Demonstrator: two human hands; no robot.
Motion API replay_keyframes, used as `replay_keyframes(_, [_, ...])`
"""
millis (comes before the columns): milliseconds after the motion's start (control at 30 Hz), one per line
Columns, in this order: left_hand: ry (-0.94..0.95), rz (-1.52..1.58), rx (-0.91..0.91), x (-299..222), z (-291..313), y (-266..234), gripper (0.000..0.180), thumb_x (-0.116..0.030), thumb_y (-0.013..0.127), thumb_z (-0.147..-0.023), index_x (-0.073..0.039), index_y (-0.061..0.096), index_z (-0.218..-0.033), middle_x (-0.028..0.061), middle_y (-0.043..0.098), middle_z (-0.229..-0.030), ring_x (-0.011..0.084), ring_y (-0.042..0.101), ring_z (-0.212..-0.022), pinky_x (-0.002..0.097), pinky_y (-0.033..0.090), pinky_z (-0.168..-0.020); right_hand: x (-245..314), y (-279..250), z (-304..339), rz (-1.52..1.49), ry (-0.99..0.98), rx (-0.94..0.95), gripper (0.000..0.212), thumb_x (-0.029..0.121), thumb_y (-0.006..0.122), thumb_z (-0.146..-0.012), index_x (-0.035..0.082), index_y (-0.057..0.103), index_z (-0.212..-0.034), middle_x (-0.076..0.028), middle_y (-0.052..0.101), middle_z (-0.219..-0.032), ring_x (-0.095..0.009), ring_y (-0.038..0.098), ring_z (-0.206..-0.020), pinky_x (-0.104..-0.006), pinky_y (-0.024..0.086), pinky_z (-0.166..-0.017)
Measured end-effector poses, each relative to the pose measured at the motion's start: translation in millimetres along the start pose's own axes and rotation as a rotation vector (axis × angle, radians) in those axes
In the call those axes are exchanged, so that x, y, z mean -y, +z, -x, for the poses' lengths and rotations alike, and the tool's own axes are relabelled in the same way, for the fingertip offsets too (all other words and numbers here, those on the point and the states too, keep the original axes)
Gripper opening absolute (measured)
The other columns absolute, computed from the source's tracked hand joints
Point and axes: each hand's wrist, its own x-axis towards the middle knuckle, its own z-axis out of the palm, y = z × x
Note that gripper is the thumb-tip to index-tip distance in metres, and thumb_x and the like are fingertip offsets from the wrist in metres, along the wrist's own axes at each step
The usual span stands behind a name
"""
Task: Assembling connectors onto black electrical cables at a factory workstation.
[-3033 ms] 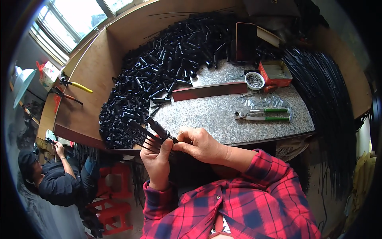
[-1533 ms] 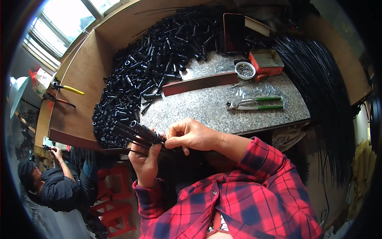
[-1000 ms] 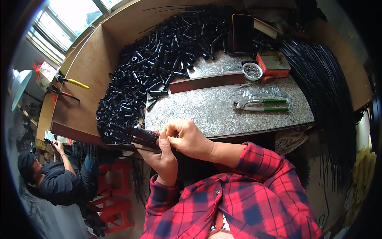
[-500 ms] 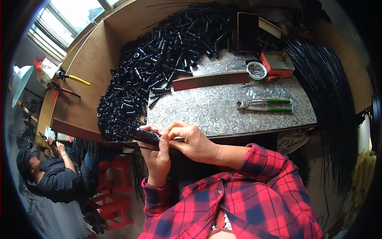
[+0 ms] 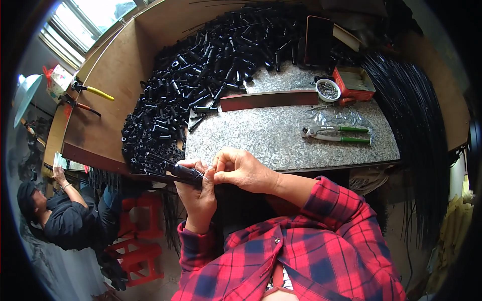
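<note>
My left hand [image 5: 197, 200] is wrapped round a black cylindrical part [image 5: 184, 172] at the near edge of the work surface. Thin dark rods stick out from the part toward the left. My right hand [image 5: 246, 171] is closed in a pinch beside the left thumb, at the part's right end. A fine, pale, wire-like line glints between the two hands; my fingers hide most of it, so I cannot make out what the right hand pinches. Beyond both hands lies a speckled stone slab [image 5: 246, 135].
Black plastic parts [image 5: 196, 75] heap up along the slab's left and back. On the slab lie green-handled pincers [image 5: 336, 134], a dark strip [image 5: 276, 100], and a white cup of small metal pieces [image 5: 328, 90] by a red box [image 5: 354, 83]. Black rods [image 5: 411, 110] hang at right. A co-worker [image 5: 70, 215] sits at left.
My right hand's fingertips have shifted slightly at the part's end, and the part has tilted a little. The head view has moved slightly. The co-worker's arm has moved up.
</note>
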Motion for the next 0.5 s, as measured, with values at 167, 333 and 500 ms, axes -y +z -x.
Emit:
replay_keyframes(167, [0.004, -0.045, -0.003, -1, 1, 0, 0.027, 0.002, 0.057, -0.088, -0.005, 0.04, -0.107, 0.002, 0.044, -0.089, 0.0091, 0.046, -0.082, 0.0234, 0.04, -0.079, 1, -1, -1, -0.095, 0.162, 0.066, 0.016, 0.01, 0.068, -0.084, 0.002, 0.056, -0.089, -0.003, 0.061, -0.094, -0.01, 0.056, -0.091, -0.0268, 0.046, -0.081])
replay_keyframes(333, [0.018, -0.074, -0.008, -1, 3, 5, 0.027, 0.006, 0.057, -0.086, -0.004, 0.039, -0.104, 0.0037, 0.044, -0.085, 0.0092, 0.043, -0.075, 0.0234, 0.039, -0.072, -13, -3, -1, -0.144, 0.09, 0.131, 0.029, 0.022, 0.069, -0.084, -0.001, 0.059, -0.098, -0.007, 0.064, -0.093, -0.012, 0.058, -0.087, -0.0282, 0.047, -0.08])
replay_keyframes(500, [0.033, -0.107, -0.058, 1, 4, 16, 0.026, 0.006, 0.056, -0.086, -0.004, 0.039, -0.103, 0.0038, 0.046, -0.084, 0.0097, 0.047, -0.074, 0.024, 0.041, -0.071, -12, -8, 4, -0.125, 0.094, 0.166, 0.031, 0.022, 0.067, -0.086, -0.001, 0.058, -0.104, -0.009, 0.065, -0.097, -0.013, 0.06, -0.091, -0.029, 0.047, -0.084])
